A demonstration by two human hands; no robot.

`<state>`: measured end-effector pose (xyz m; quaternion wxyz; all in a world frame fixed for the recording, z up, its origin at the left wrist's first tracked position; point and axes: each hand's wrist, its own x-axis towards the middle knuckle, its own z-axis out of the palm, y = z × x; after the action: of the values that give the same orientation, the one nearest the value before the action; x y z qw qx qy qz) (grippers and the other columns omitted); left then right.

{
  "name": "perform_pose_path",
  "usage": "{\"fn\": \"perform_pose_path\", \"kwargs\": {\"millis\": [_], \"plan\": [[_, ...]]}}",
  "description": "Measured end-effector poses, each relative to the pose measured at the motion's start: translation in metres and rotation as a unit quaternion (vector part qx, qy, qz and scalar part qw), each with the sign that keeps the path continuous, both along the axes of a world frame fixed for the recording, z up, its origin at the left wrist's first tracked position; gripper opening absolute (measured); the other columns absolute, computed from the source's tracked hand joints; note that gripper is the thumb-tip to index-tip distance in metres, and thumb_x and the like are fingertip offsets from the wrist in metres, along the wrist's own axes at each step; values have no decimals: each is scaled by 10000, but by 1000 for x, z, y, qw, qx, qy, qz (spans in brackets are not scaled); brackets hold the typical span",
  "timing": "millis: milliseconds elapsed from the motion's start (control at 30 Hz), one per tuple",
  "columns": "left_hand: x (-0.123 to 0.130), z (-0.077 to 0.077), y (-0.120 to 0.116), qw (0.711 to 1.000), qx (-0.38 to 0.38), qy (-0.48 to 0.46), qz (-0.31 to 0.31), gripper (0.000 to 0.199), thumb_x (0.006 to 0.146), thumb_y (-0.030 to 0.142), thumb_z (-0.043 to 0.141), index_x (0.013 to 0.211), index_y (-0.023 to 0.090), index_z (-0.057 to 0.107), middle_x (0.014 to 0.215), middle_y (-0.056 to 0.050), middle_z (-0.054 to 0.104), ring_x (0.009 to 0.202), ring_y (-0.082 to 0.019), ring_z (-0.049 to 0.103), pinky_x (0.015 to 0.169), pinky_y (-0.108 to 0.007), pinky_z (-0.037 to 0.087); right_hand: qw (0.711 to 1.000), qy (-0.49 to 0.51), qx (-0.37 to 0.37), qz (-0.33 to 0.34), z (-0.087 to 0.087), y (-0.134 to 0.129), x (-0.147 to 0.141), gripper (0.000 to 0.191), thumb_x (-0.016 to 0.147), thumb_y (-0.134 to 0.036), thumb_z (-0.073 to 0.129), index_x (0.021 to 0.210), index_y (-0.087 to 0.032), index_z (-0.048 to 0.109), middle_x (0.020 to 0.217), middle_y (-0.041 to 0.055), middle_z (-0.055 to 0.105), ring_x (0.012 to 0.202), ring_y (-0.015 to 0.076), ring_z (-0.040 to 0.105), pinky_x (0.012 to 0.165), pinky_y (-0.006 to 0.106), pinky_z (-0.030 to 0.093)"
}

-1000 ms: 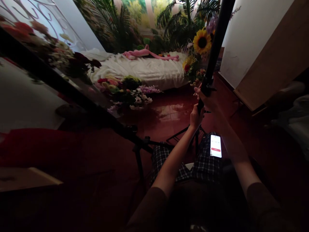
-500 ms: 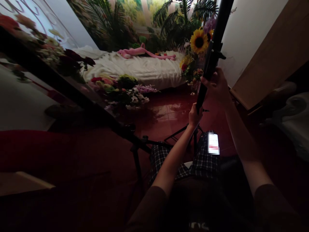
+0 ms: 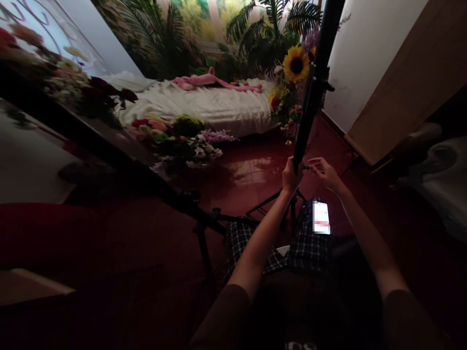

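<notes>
A black stand pole (image 3: 309, 104) rises at a slant in front of me, with a clamp lever (image 3: 329, 87) partway up. My left hand (image 3: 291, 176) is wrapped round the lower part of this pole. Beside it, my right hand (image 3: 324, 172) has its thumb and fingertips at a small dark knob (image 3: 306, 167) that sticks out from the pole; the fingers appear to pinch it. Below, the stand's thin legs (image 3: 264, 202) spread near my knees. A lit phone (image 3: 321, 218) lies on my right thigh in checked trousers.
Another thick black pole (image 3: 120, 146) crosses the left side diagonally. Ahead stands a white-draped bed (image 3: 226, 109) with a pink plush toy (image 3: 204, 79). Flowers (image 3: 197, 138) lie before it, and a sunflower (image 3: 296, 64) is at its right. A wooden panel (image 3: 390, 97) leans at right.
My right hand has let go of the upper pole and come down to the knob beside my left hand. The left hand keeps its grip, and the view has shifted slightly.
</notes>
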<state>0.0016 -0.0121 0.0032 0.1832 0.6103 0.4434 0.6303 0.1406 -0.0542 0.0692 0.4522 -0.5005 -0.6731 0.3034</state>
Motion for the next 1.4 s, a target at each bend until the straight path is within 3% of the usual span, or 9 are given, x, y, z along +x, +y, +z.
{"fn": "perform_pose_path", "kwargs": {"millis": [167,300,367,433,567,733,867,1100,1400], "plan": [[1,-1,1,1000,6,-9,8,342,941,505,471,1063,194,547,867,-64,669,745,-154,644,653,-238,449,988,115,-102,-23,-10,15,-9,472,782,-568,660,1046,-195,537,741,-17,647,503,93,549,467,212,417],[1,0,1,1000,12,-13,8,321,940,495,474,1037,197,540,833,-50,651,715,-147,624,644,-240,430,942,250,-219,-52,-7,21,-22,268,802,-391,650,927,-188,526,512,-97,492,358,45,364,373,172,247],[1,0,0,1000,10,-15,9,330,940,504,469,1032,195,540,826,-47,644,698,-146,614,636,-243,419,917,303,-254,-47,-6,21,-27,198,804,-328,629,889,-180,528,480,-109,455,350,33,329,369,161,219],[0,1,0,1000,8,-18,6,342,940,516,464,1031,195,541,819,-45,640,691,-147,611,636,-246,415,913,327,-236,-52,-7,18,-30,206,788,-325,647,878,-177,537,493,-103,476,367,33,361,377,156,244],[0,2,-1,1000,8,-15,1,365,941,524,455,1045,186,544,811,-50,645,682,-152,614,627,-248,420,946,280,-149,-59,-16,4,-27,367,760,-488,691,927,-182,576,514,-81,531,404,63,447,399,180,319],[-1,-4,-3,999,-24,-27,-20,396,944,527,450,1149,199,536,763,-26,654,644,-143,620,602,-236,426,978,191,-78,-10,-32,-14,-22,544,814,-640,600,1169,-231,544,508,-96,509,394,74,420,409,196,302],[-2,-12,-1,999,-36,-26,-29,440,951,550,409,1203,207,518,778,-30,673,637,-149,628,589,-239,430,990,136,-34,-11,-44,-17,-25,533,880,-644,520,1254,-267,473,488,-107,456,400,92,409,437,210,301],[-2,-9,-5,998,-23,-42,-47,443,947,569,408,1198,219,512,825,-40,674,688,-146,646,629,-241,453,993,62,56,-89,-59,-7,-31,496,914,-659,429,1179,-242,476,570,-66,499,465,128,503,503,251,372],[-4,-9,-7,997,-33,-40,-62,469,944,581,408,1229,220,501,820,-28,658,662,-119,619,612,-224,439,965,158,42,-205,-52,-1,-54,469,853,-711,436,872,-242,434,597,-53,521,517,115,528,514,218,389]]}}
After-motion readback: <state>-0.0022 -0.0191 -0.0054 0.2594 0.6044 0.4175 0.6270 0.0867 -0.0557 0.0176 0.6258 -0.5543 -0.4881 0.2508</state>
